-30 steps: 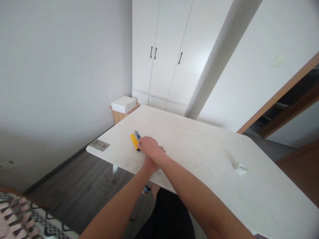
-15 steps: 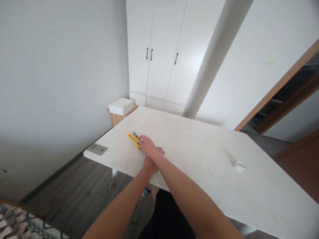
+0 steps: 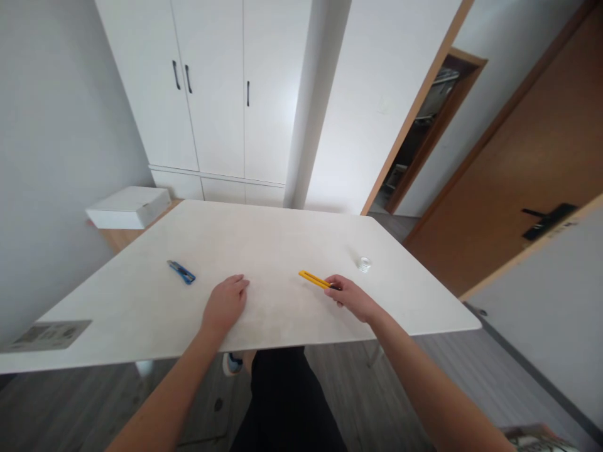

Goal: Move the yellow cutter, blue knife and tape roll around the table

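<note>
My right hand (image 3: 347, 297) is closed around the dark end of a yellow utility knife (image 3: 313, 278), held over the right half of the white table (image 3: 277, 245). The knife's yellow body points left, away from my fingers. My left hand (image 3: 227, 301) rests on the tabletop near the front edge, its fingers lying on the surface with nothing in them. To the left of it lies a blue utility knife (image 3: 181, 272), apart from the hand. A small clear round object (image 3: 364, 264), perhaps a roll of tape, sits beyond my right hand.
A label (image 3: 51, 335) is stuck on the table's front left corner. Behind the table's left end, a white box (image 3: 127, 208) sits on a wooden stand. A white wardrobe (image 3: 211, 113) stands at the back, a brown door (image 3: 509, 157) at the right.
My right hand has carried the yellow utility knife from the left side to the right, uncrossing my arms. The blue knife now shows fully. My view has turned right.
</note>
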Demonstrator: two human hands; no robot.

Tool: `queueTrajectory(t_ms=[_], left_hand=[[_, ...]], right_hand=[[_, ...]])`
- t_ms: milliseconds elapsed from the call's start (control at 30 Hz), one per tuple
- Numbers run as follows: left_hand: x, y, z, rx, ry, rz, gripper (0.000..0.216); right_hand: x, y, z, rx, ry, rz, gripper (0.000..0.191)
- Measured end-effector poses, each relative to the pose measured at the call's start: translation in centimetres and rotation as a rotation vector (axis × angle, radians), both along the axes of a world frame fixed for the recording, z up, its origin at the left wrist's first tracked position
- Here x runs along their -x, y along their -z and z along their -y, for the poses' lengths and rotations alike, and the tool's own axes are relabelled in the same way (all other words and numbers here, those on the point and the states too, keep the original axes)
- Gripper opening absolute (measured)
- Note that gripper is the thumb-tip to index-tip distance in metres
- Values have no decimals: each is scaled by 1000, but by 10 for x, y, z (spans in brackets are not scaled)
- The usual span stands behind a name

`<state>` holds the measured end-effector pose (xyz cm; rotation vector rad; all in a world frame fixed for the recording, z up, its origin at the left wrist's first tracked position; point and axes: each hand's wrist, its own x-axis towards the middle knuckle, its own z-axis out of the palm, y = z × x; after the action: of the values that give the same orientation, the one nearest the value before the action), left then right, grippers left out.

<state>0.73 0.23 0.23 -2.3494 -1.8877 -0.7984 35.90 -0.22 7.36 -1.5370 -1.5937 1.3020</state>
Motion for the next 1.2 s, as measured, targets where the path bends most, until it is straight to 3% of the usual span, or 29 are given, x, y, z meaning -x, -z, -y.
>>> queueTrajectory(t_ms=[133,233,433,600,733,833,933,1033,1200], left_hand=[[0,1,-1,-15,-1,-6,40],[0,-1,0,-25,1,-31,42],[1,-1,1,-17,3,-22,42],[2,0,1,-12,4,-22,42],[2,1,0,-9,4,-29,42],[-1,0,1,6,-8,-30,39],[-4,-4,3,24,-24,-13,37],[-5,-6,4,57,-20,12,36],[-5,-2,2,62,-9,46,32]], right_hand=[[-100,-4,-2,-200,220,579,24],[-139,-11,-7,-226,241,778,30],[-153,1,-24,-231,136,887,33],[-156,17,-31,-190,135,969,37],[-149,14,-24,-163,175,1042,43],[-121,10,-20,-215,241,1107,38],[-67,7,-27,-350,135,1033,29],[13,3,-41,-459,-87,862,25],[179,-12,-58,-574,-411,644,23]])
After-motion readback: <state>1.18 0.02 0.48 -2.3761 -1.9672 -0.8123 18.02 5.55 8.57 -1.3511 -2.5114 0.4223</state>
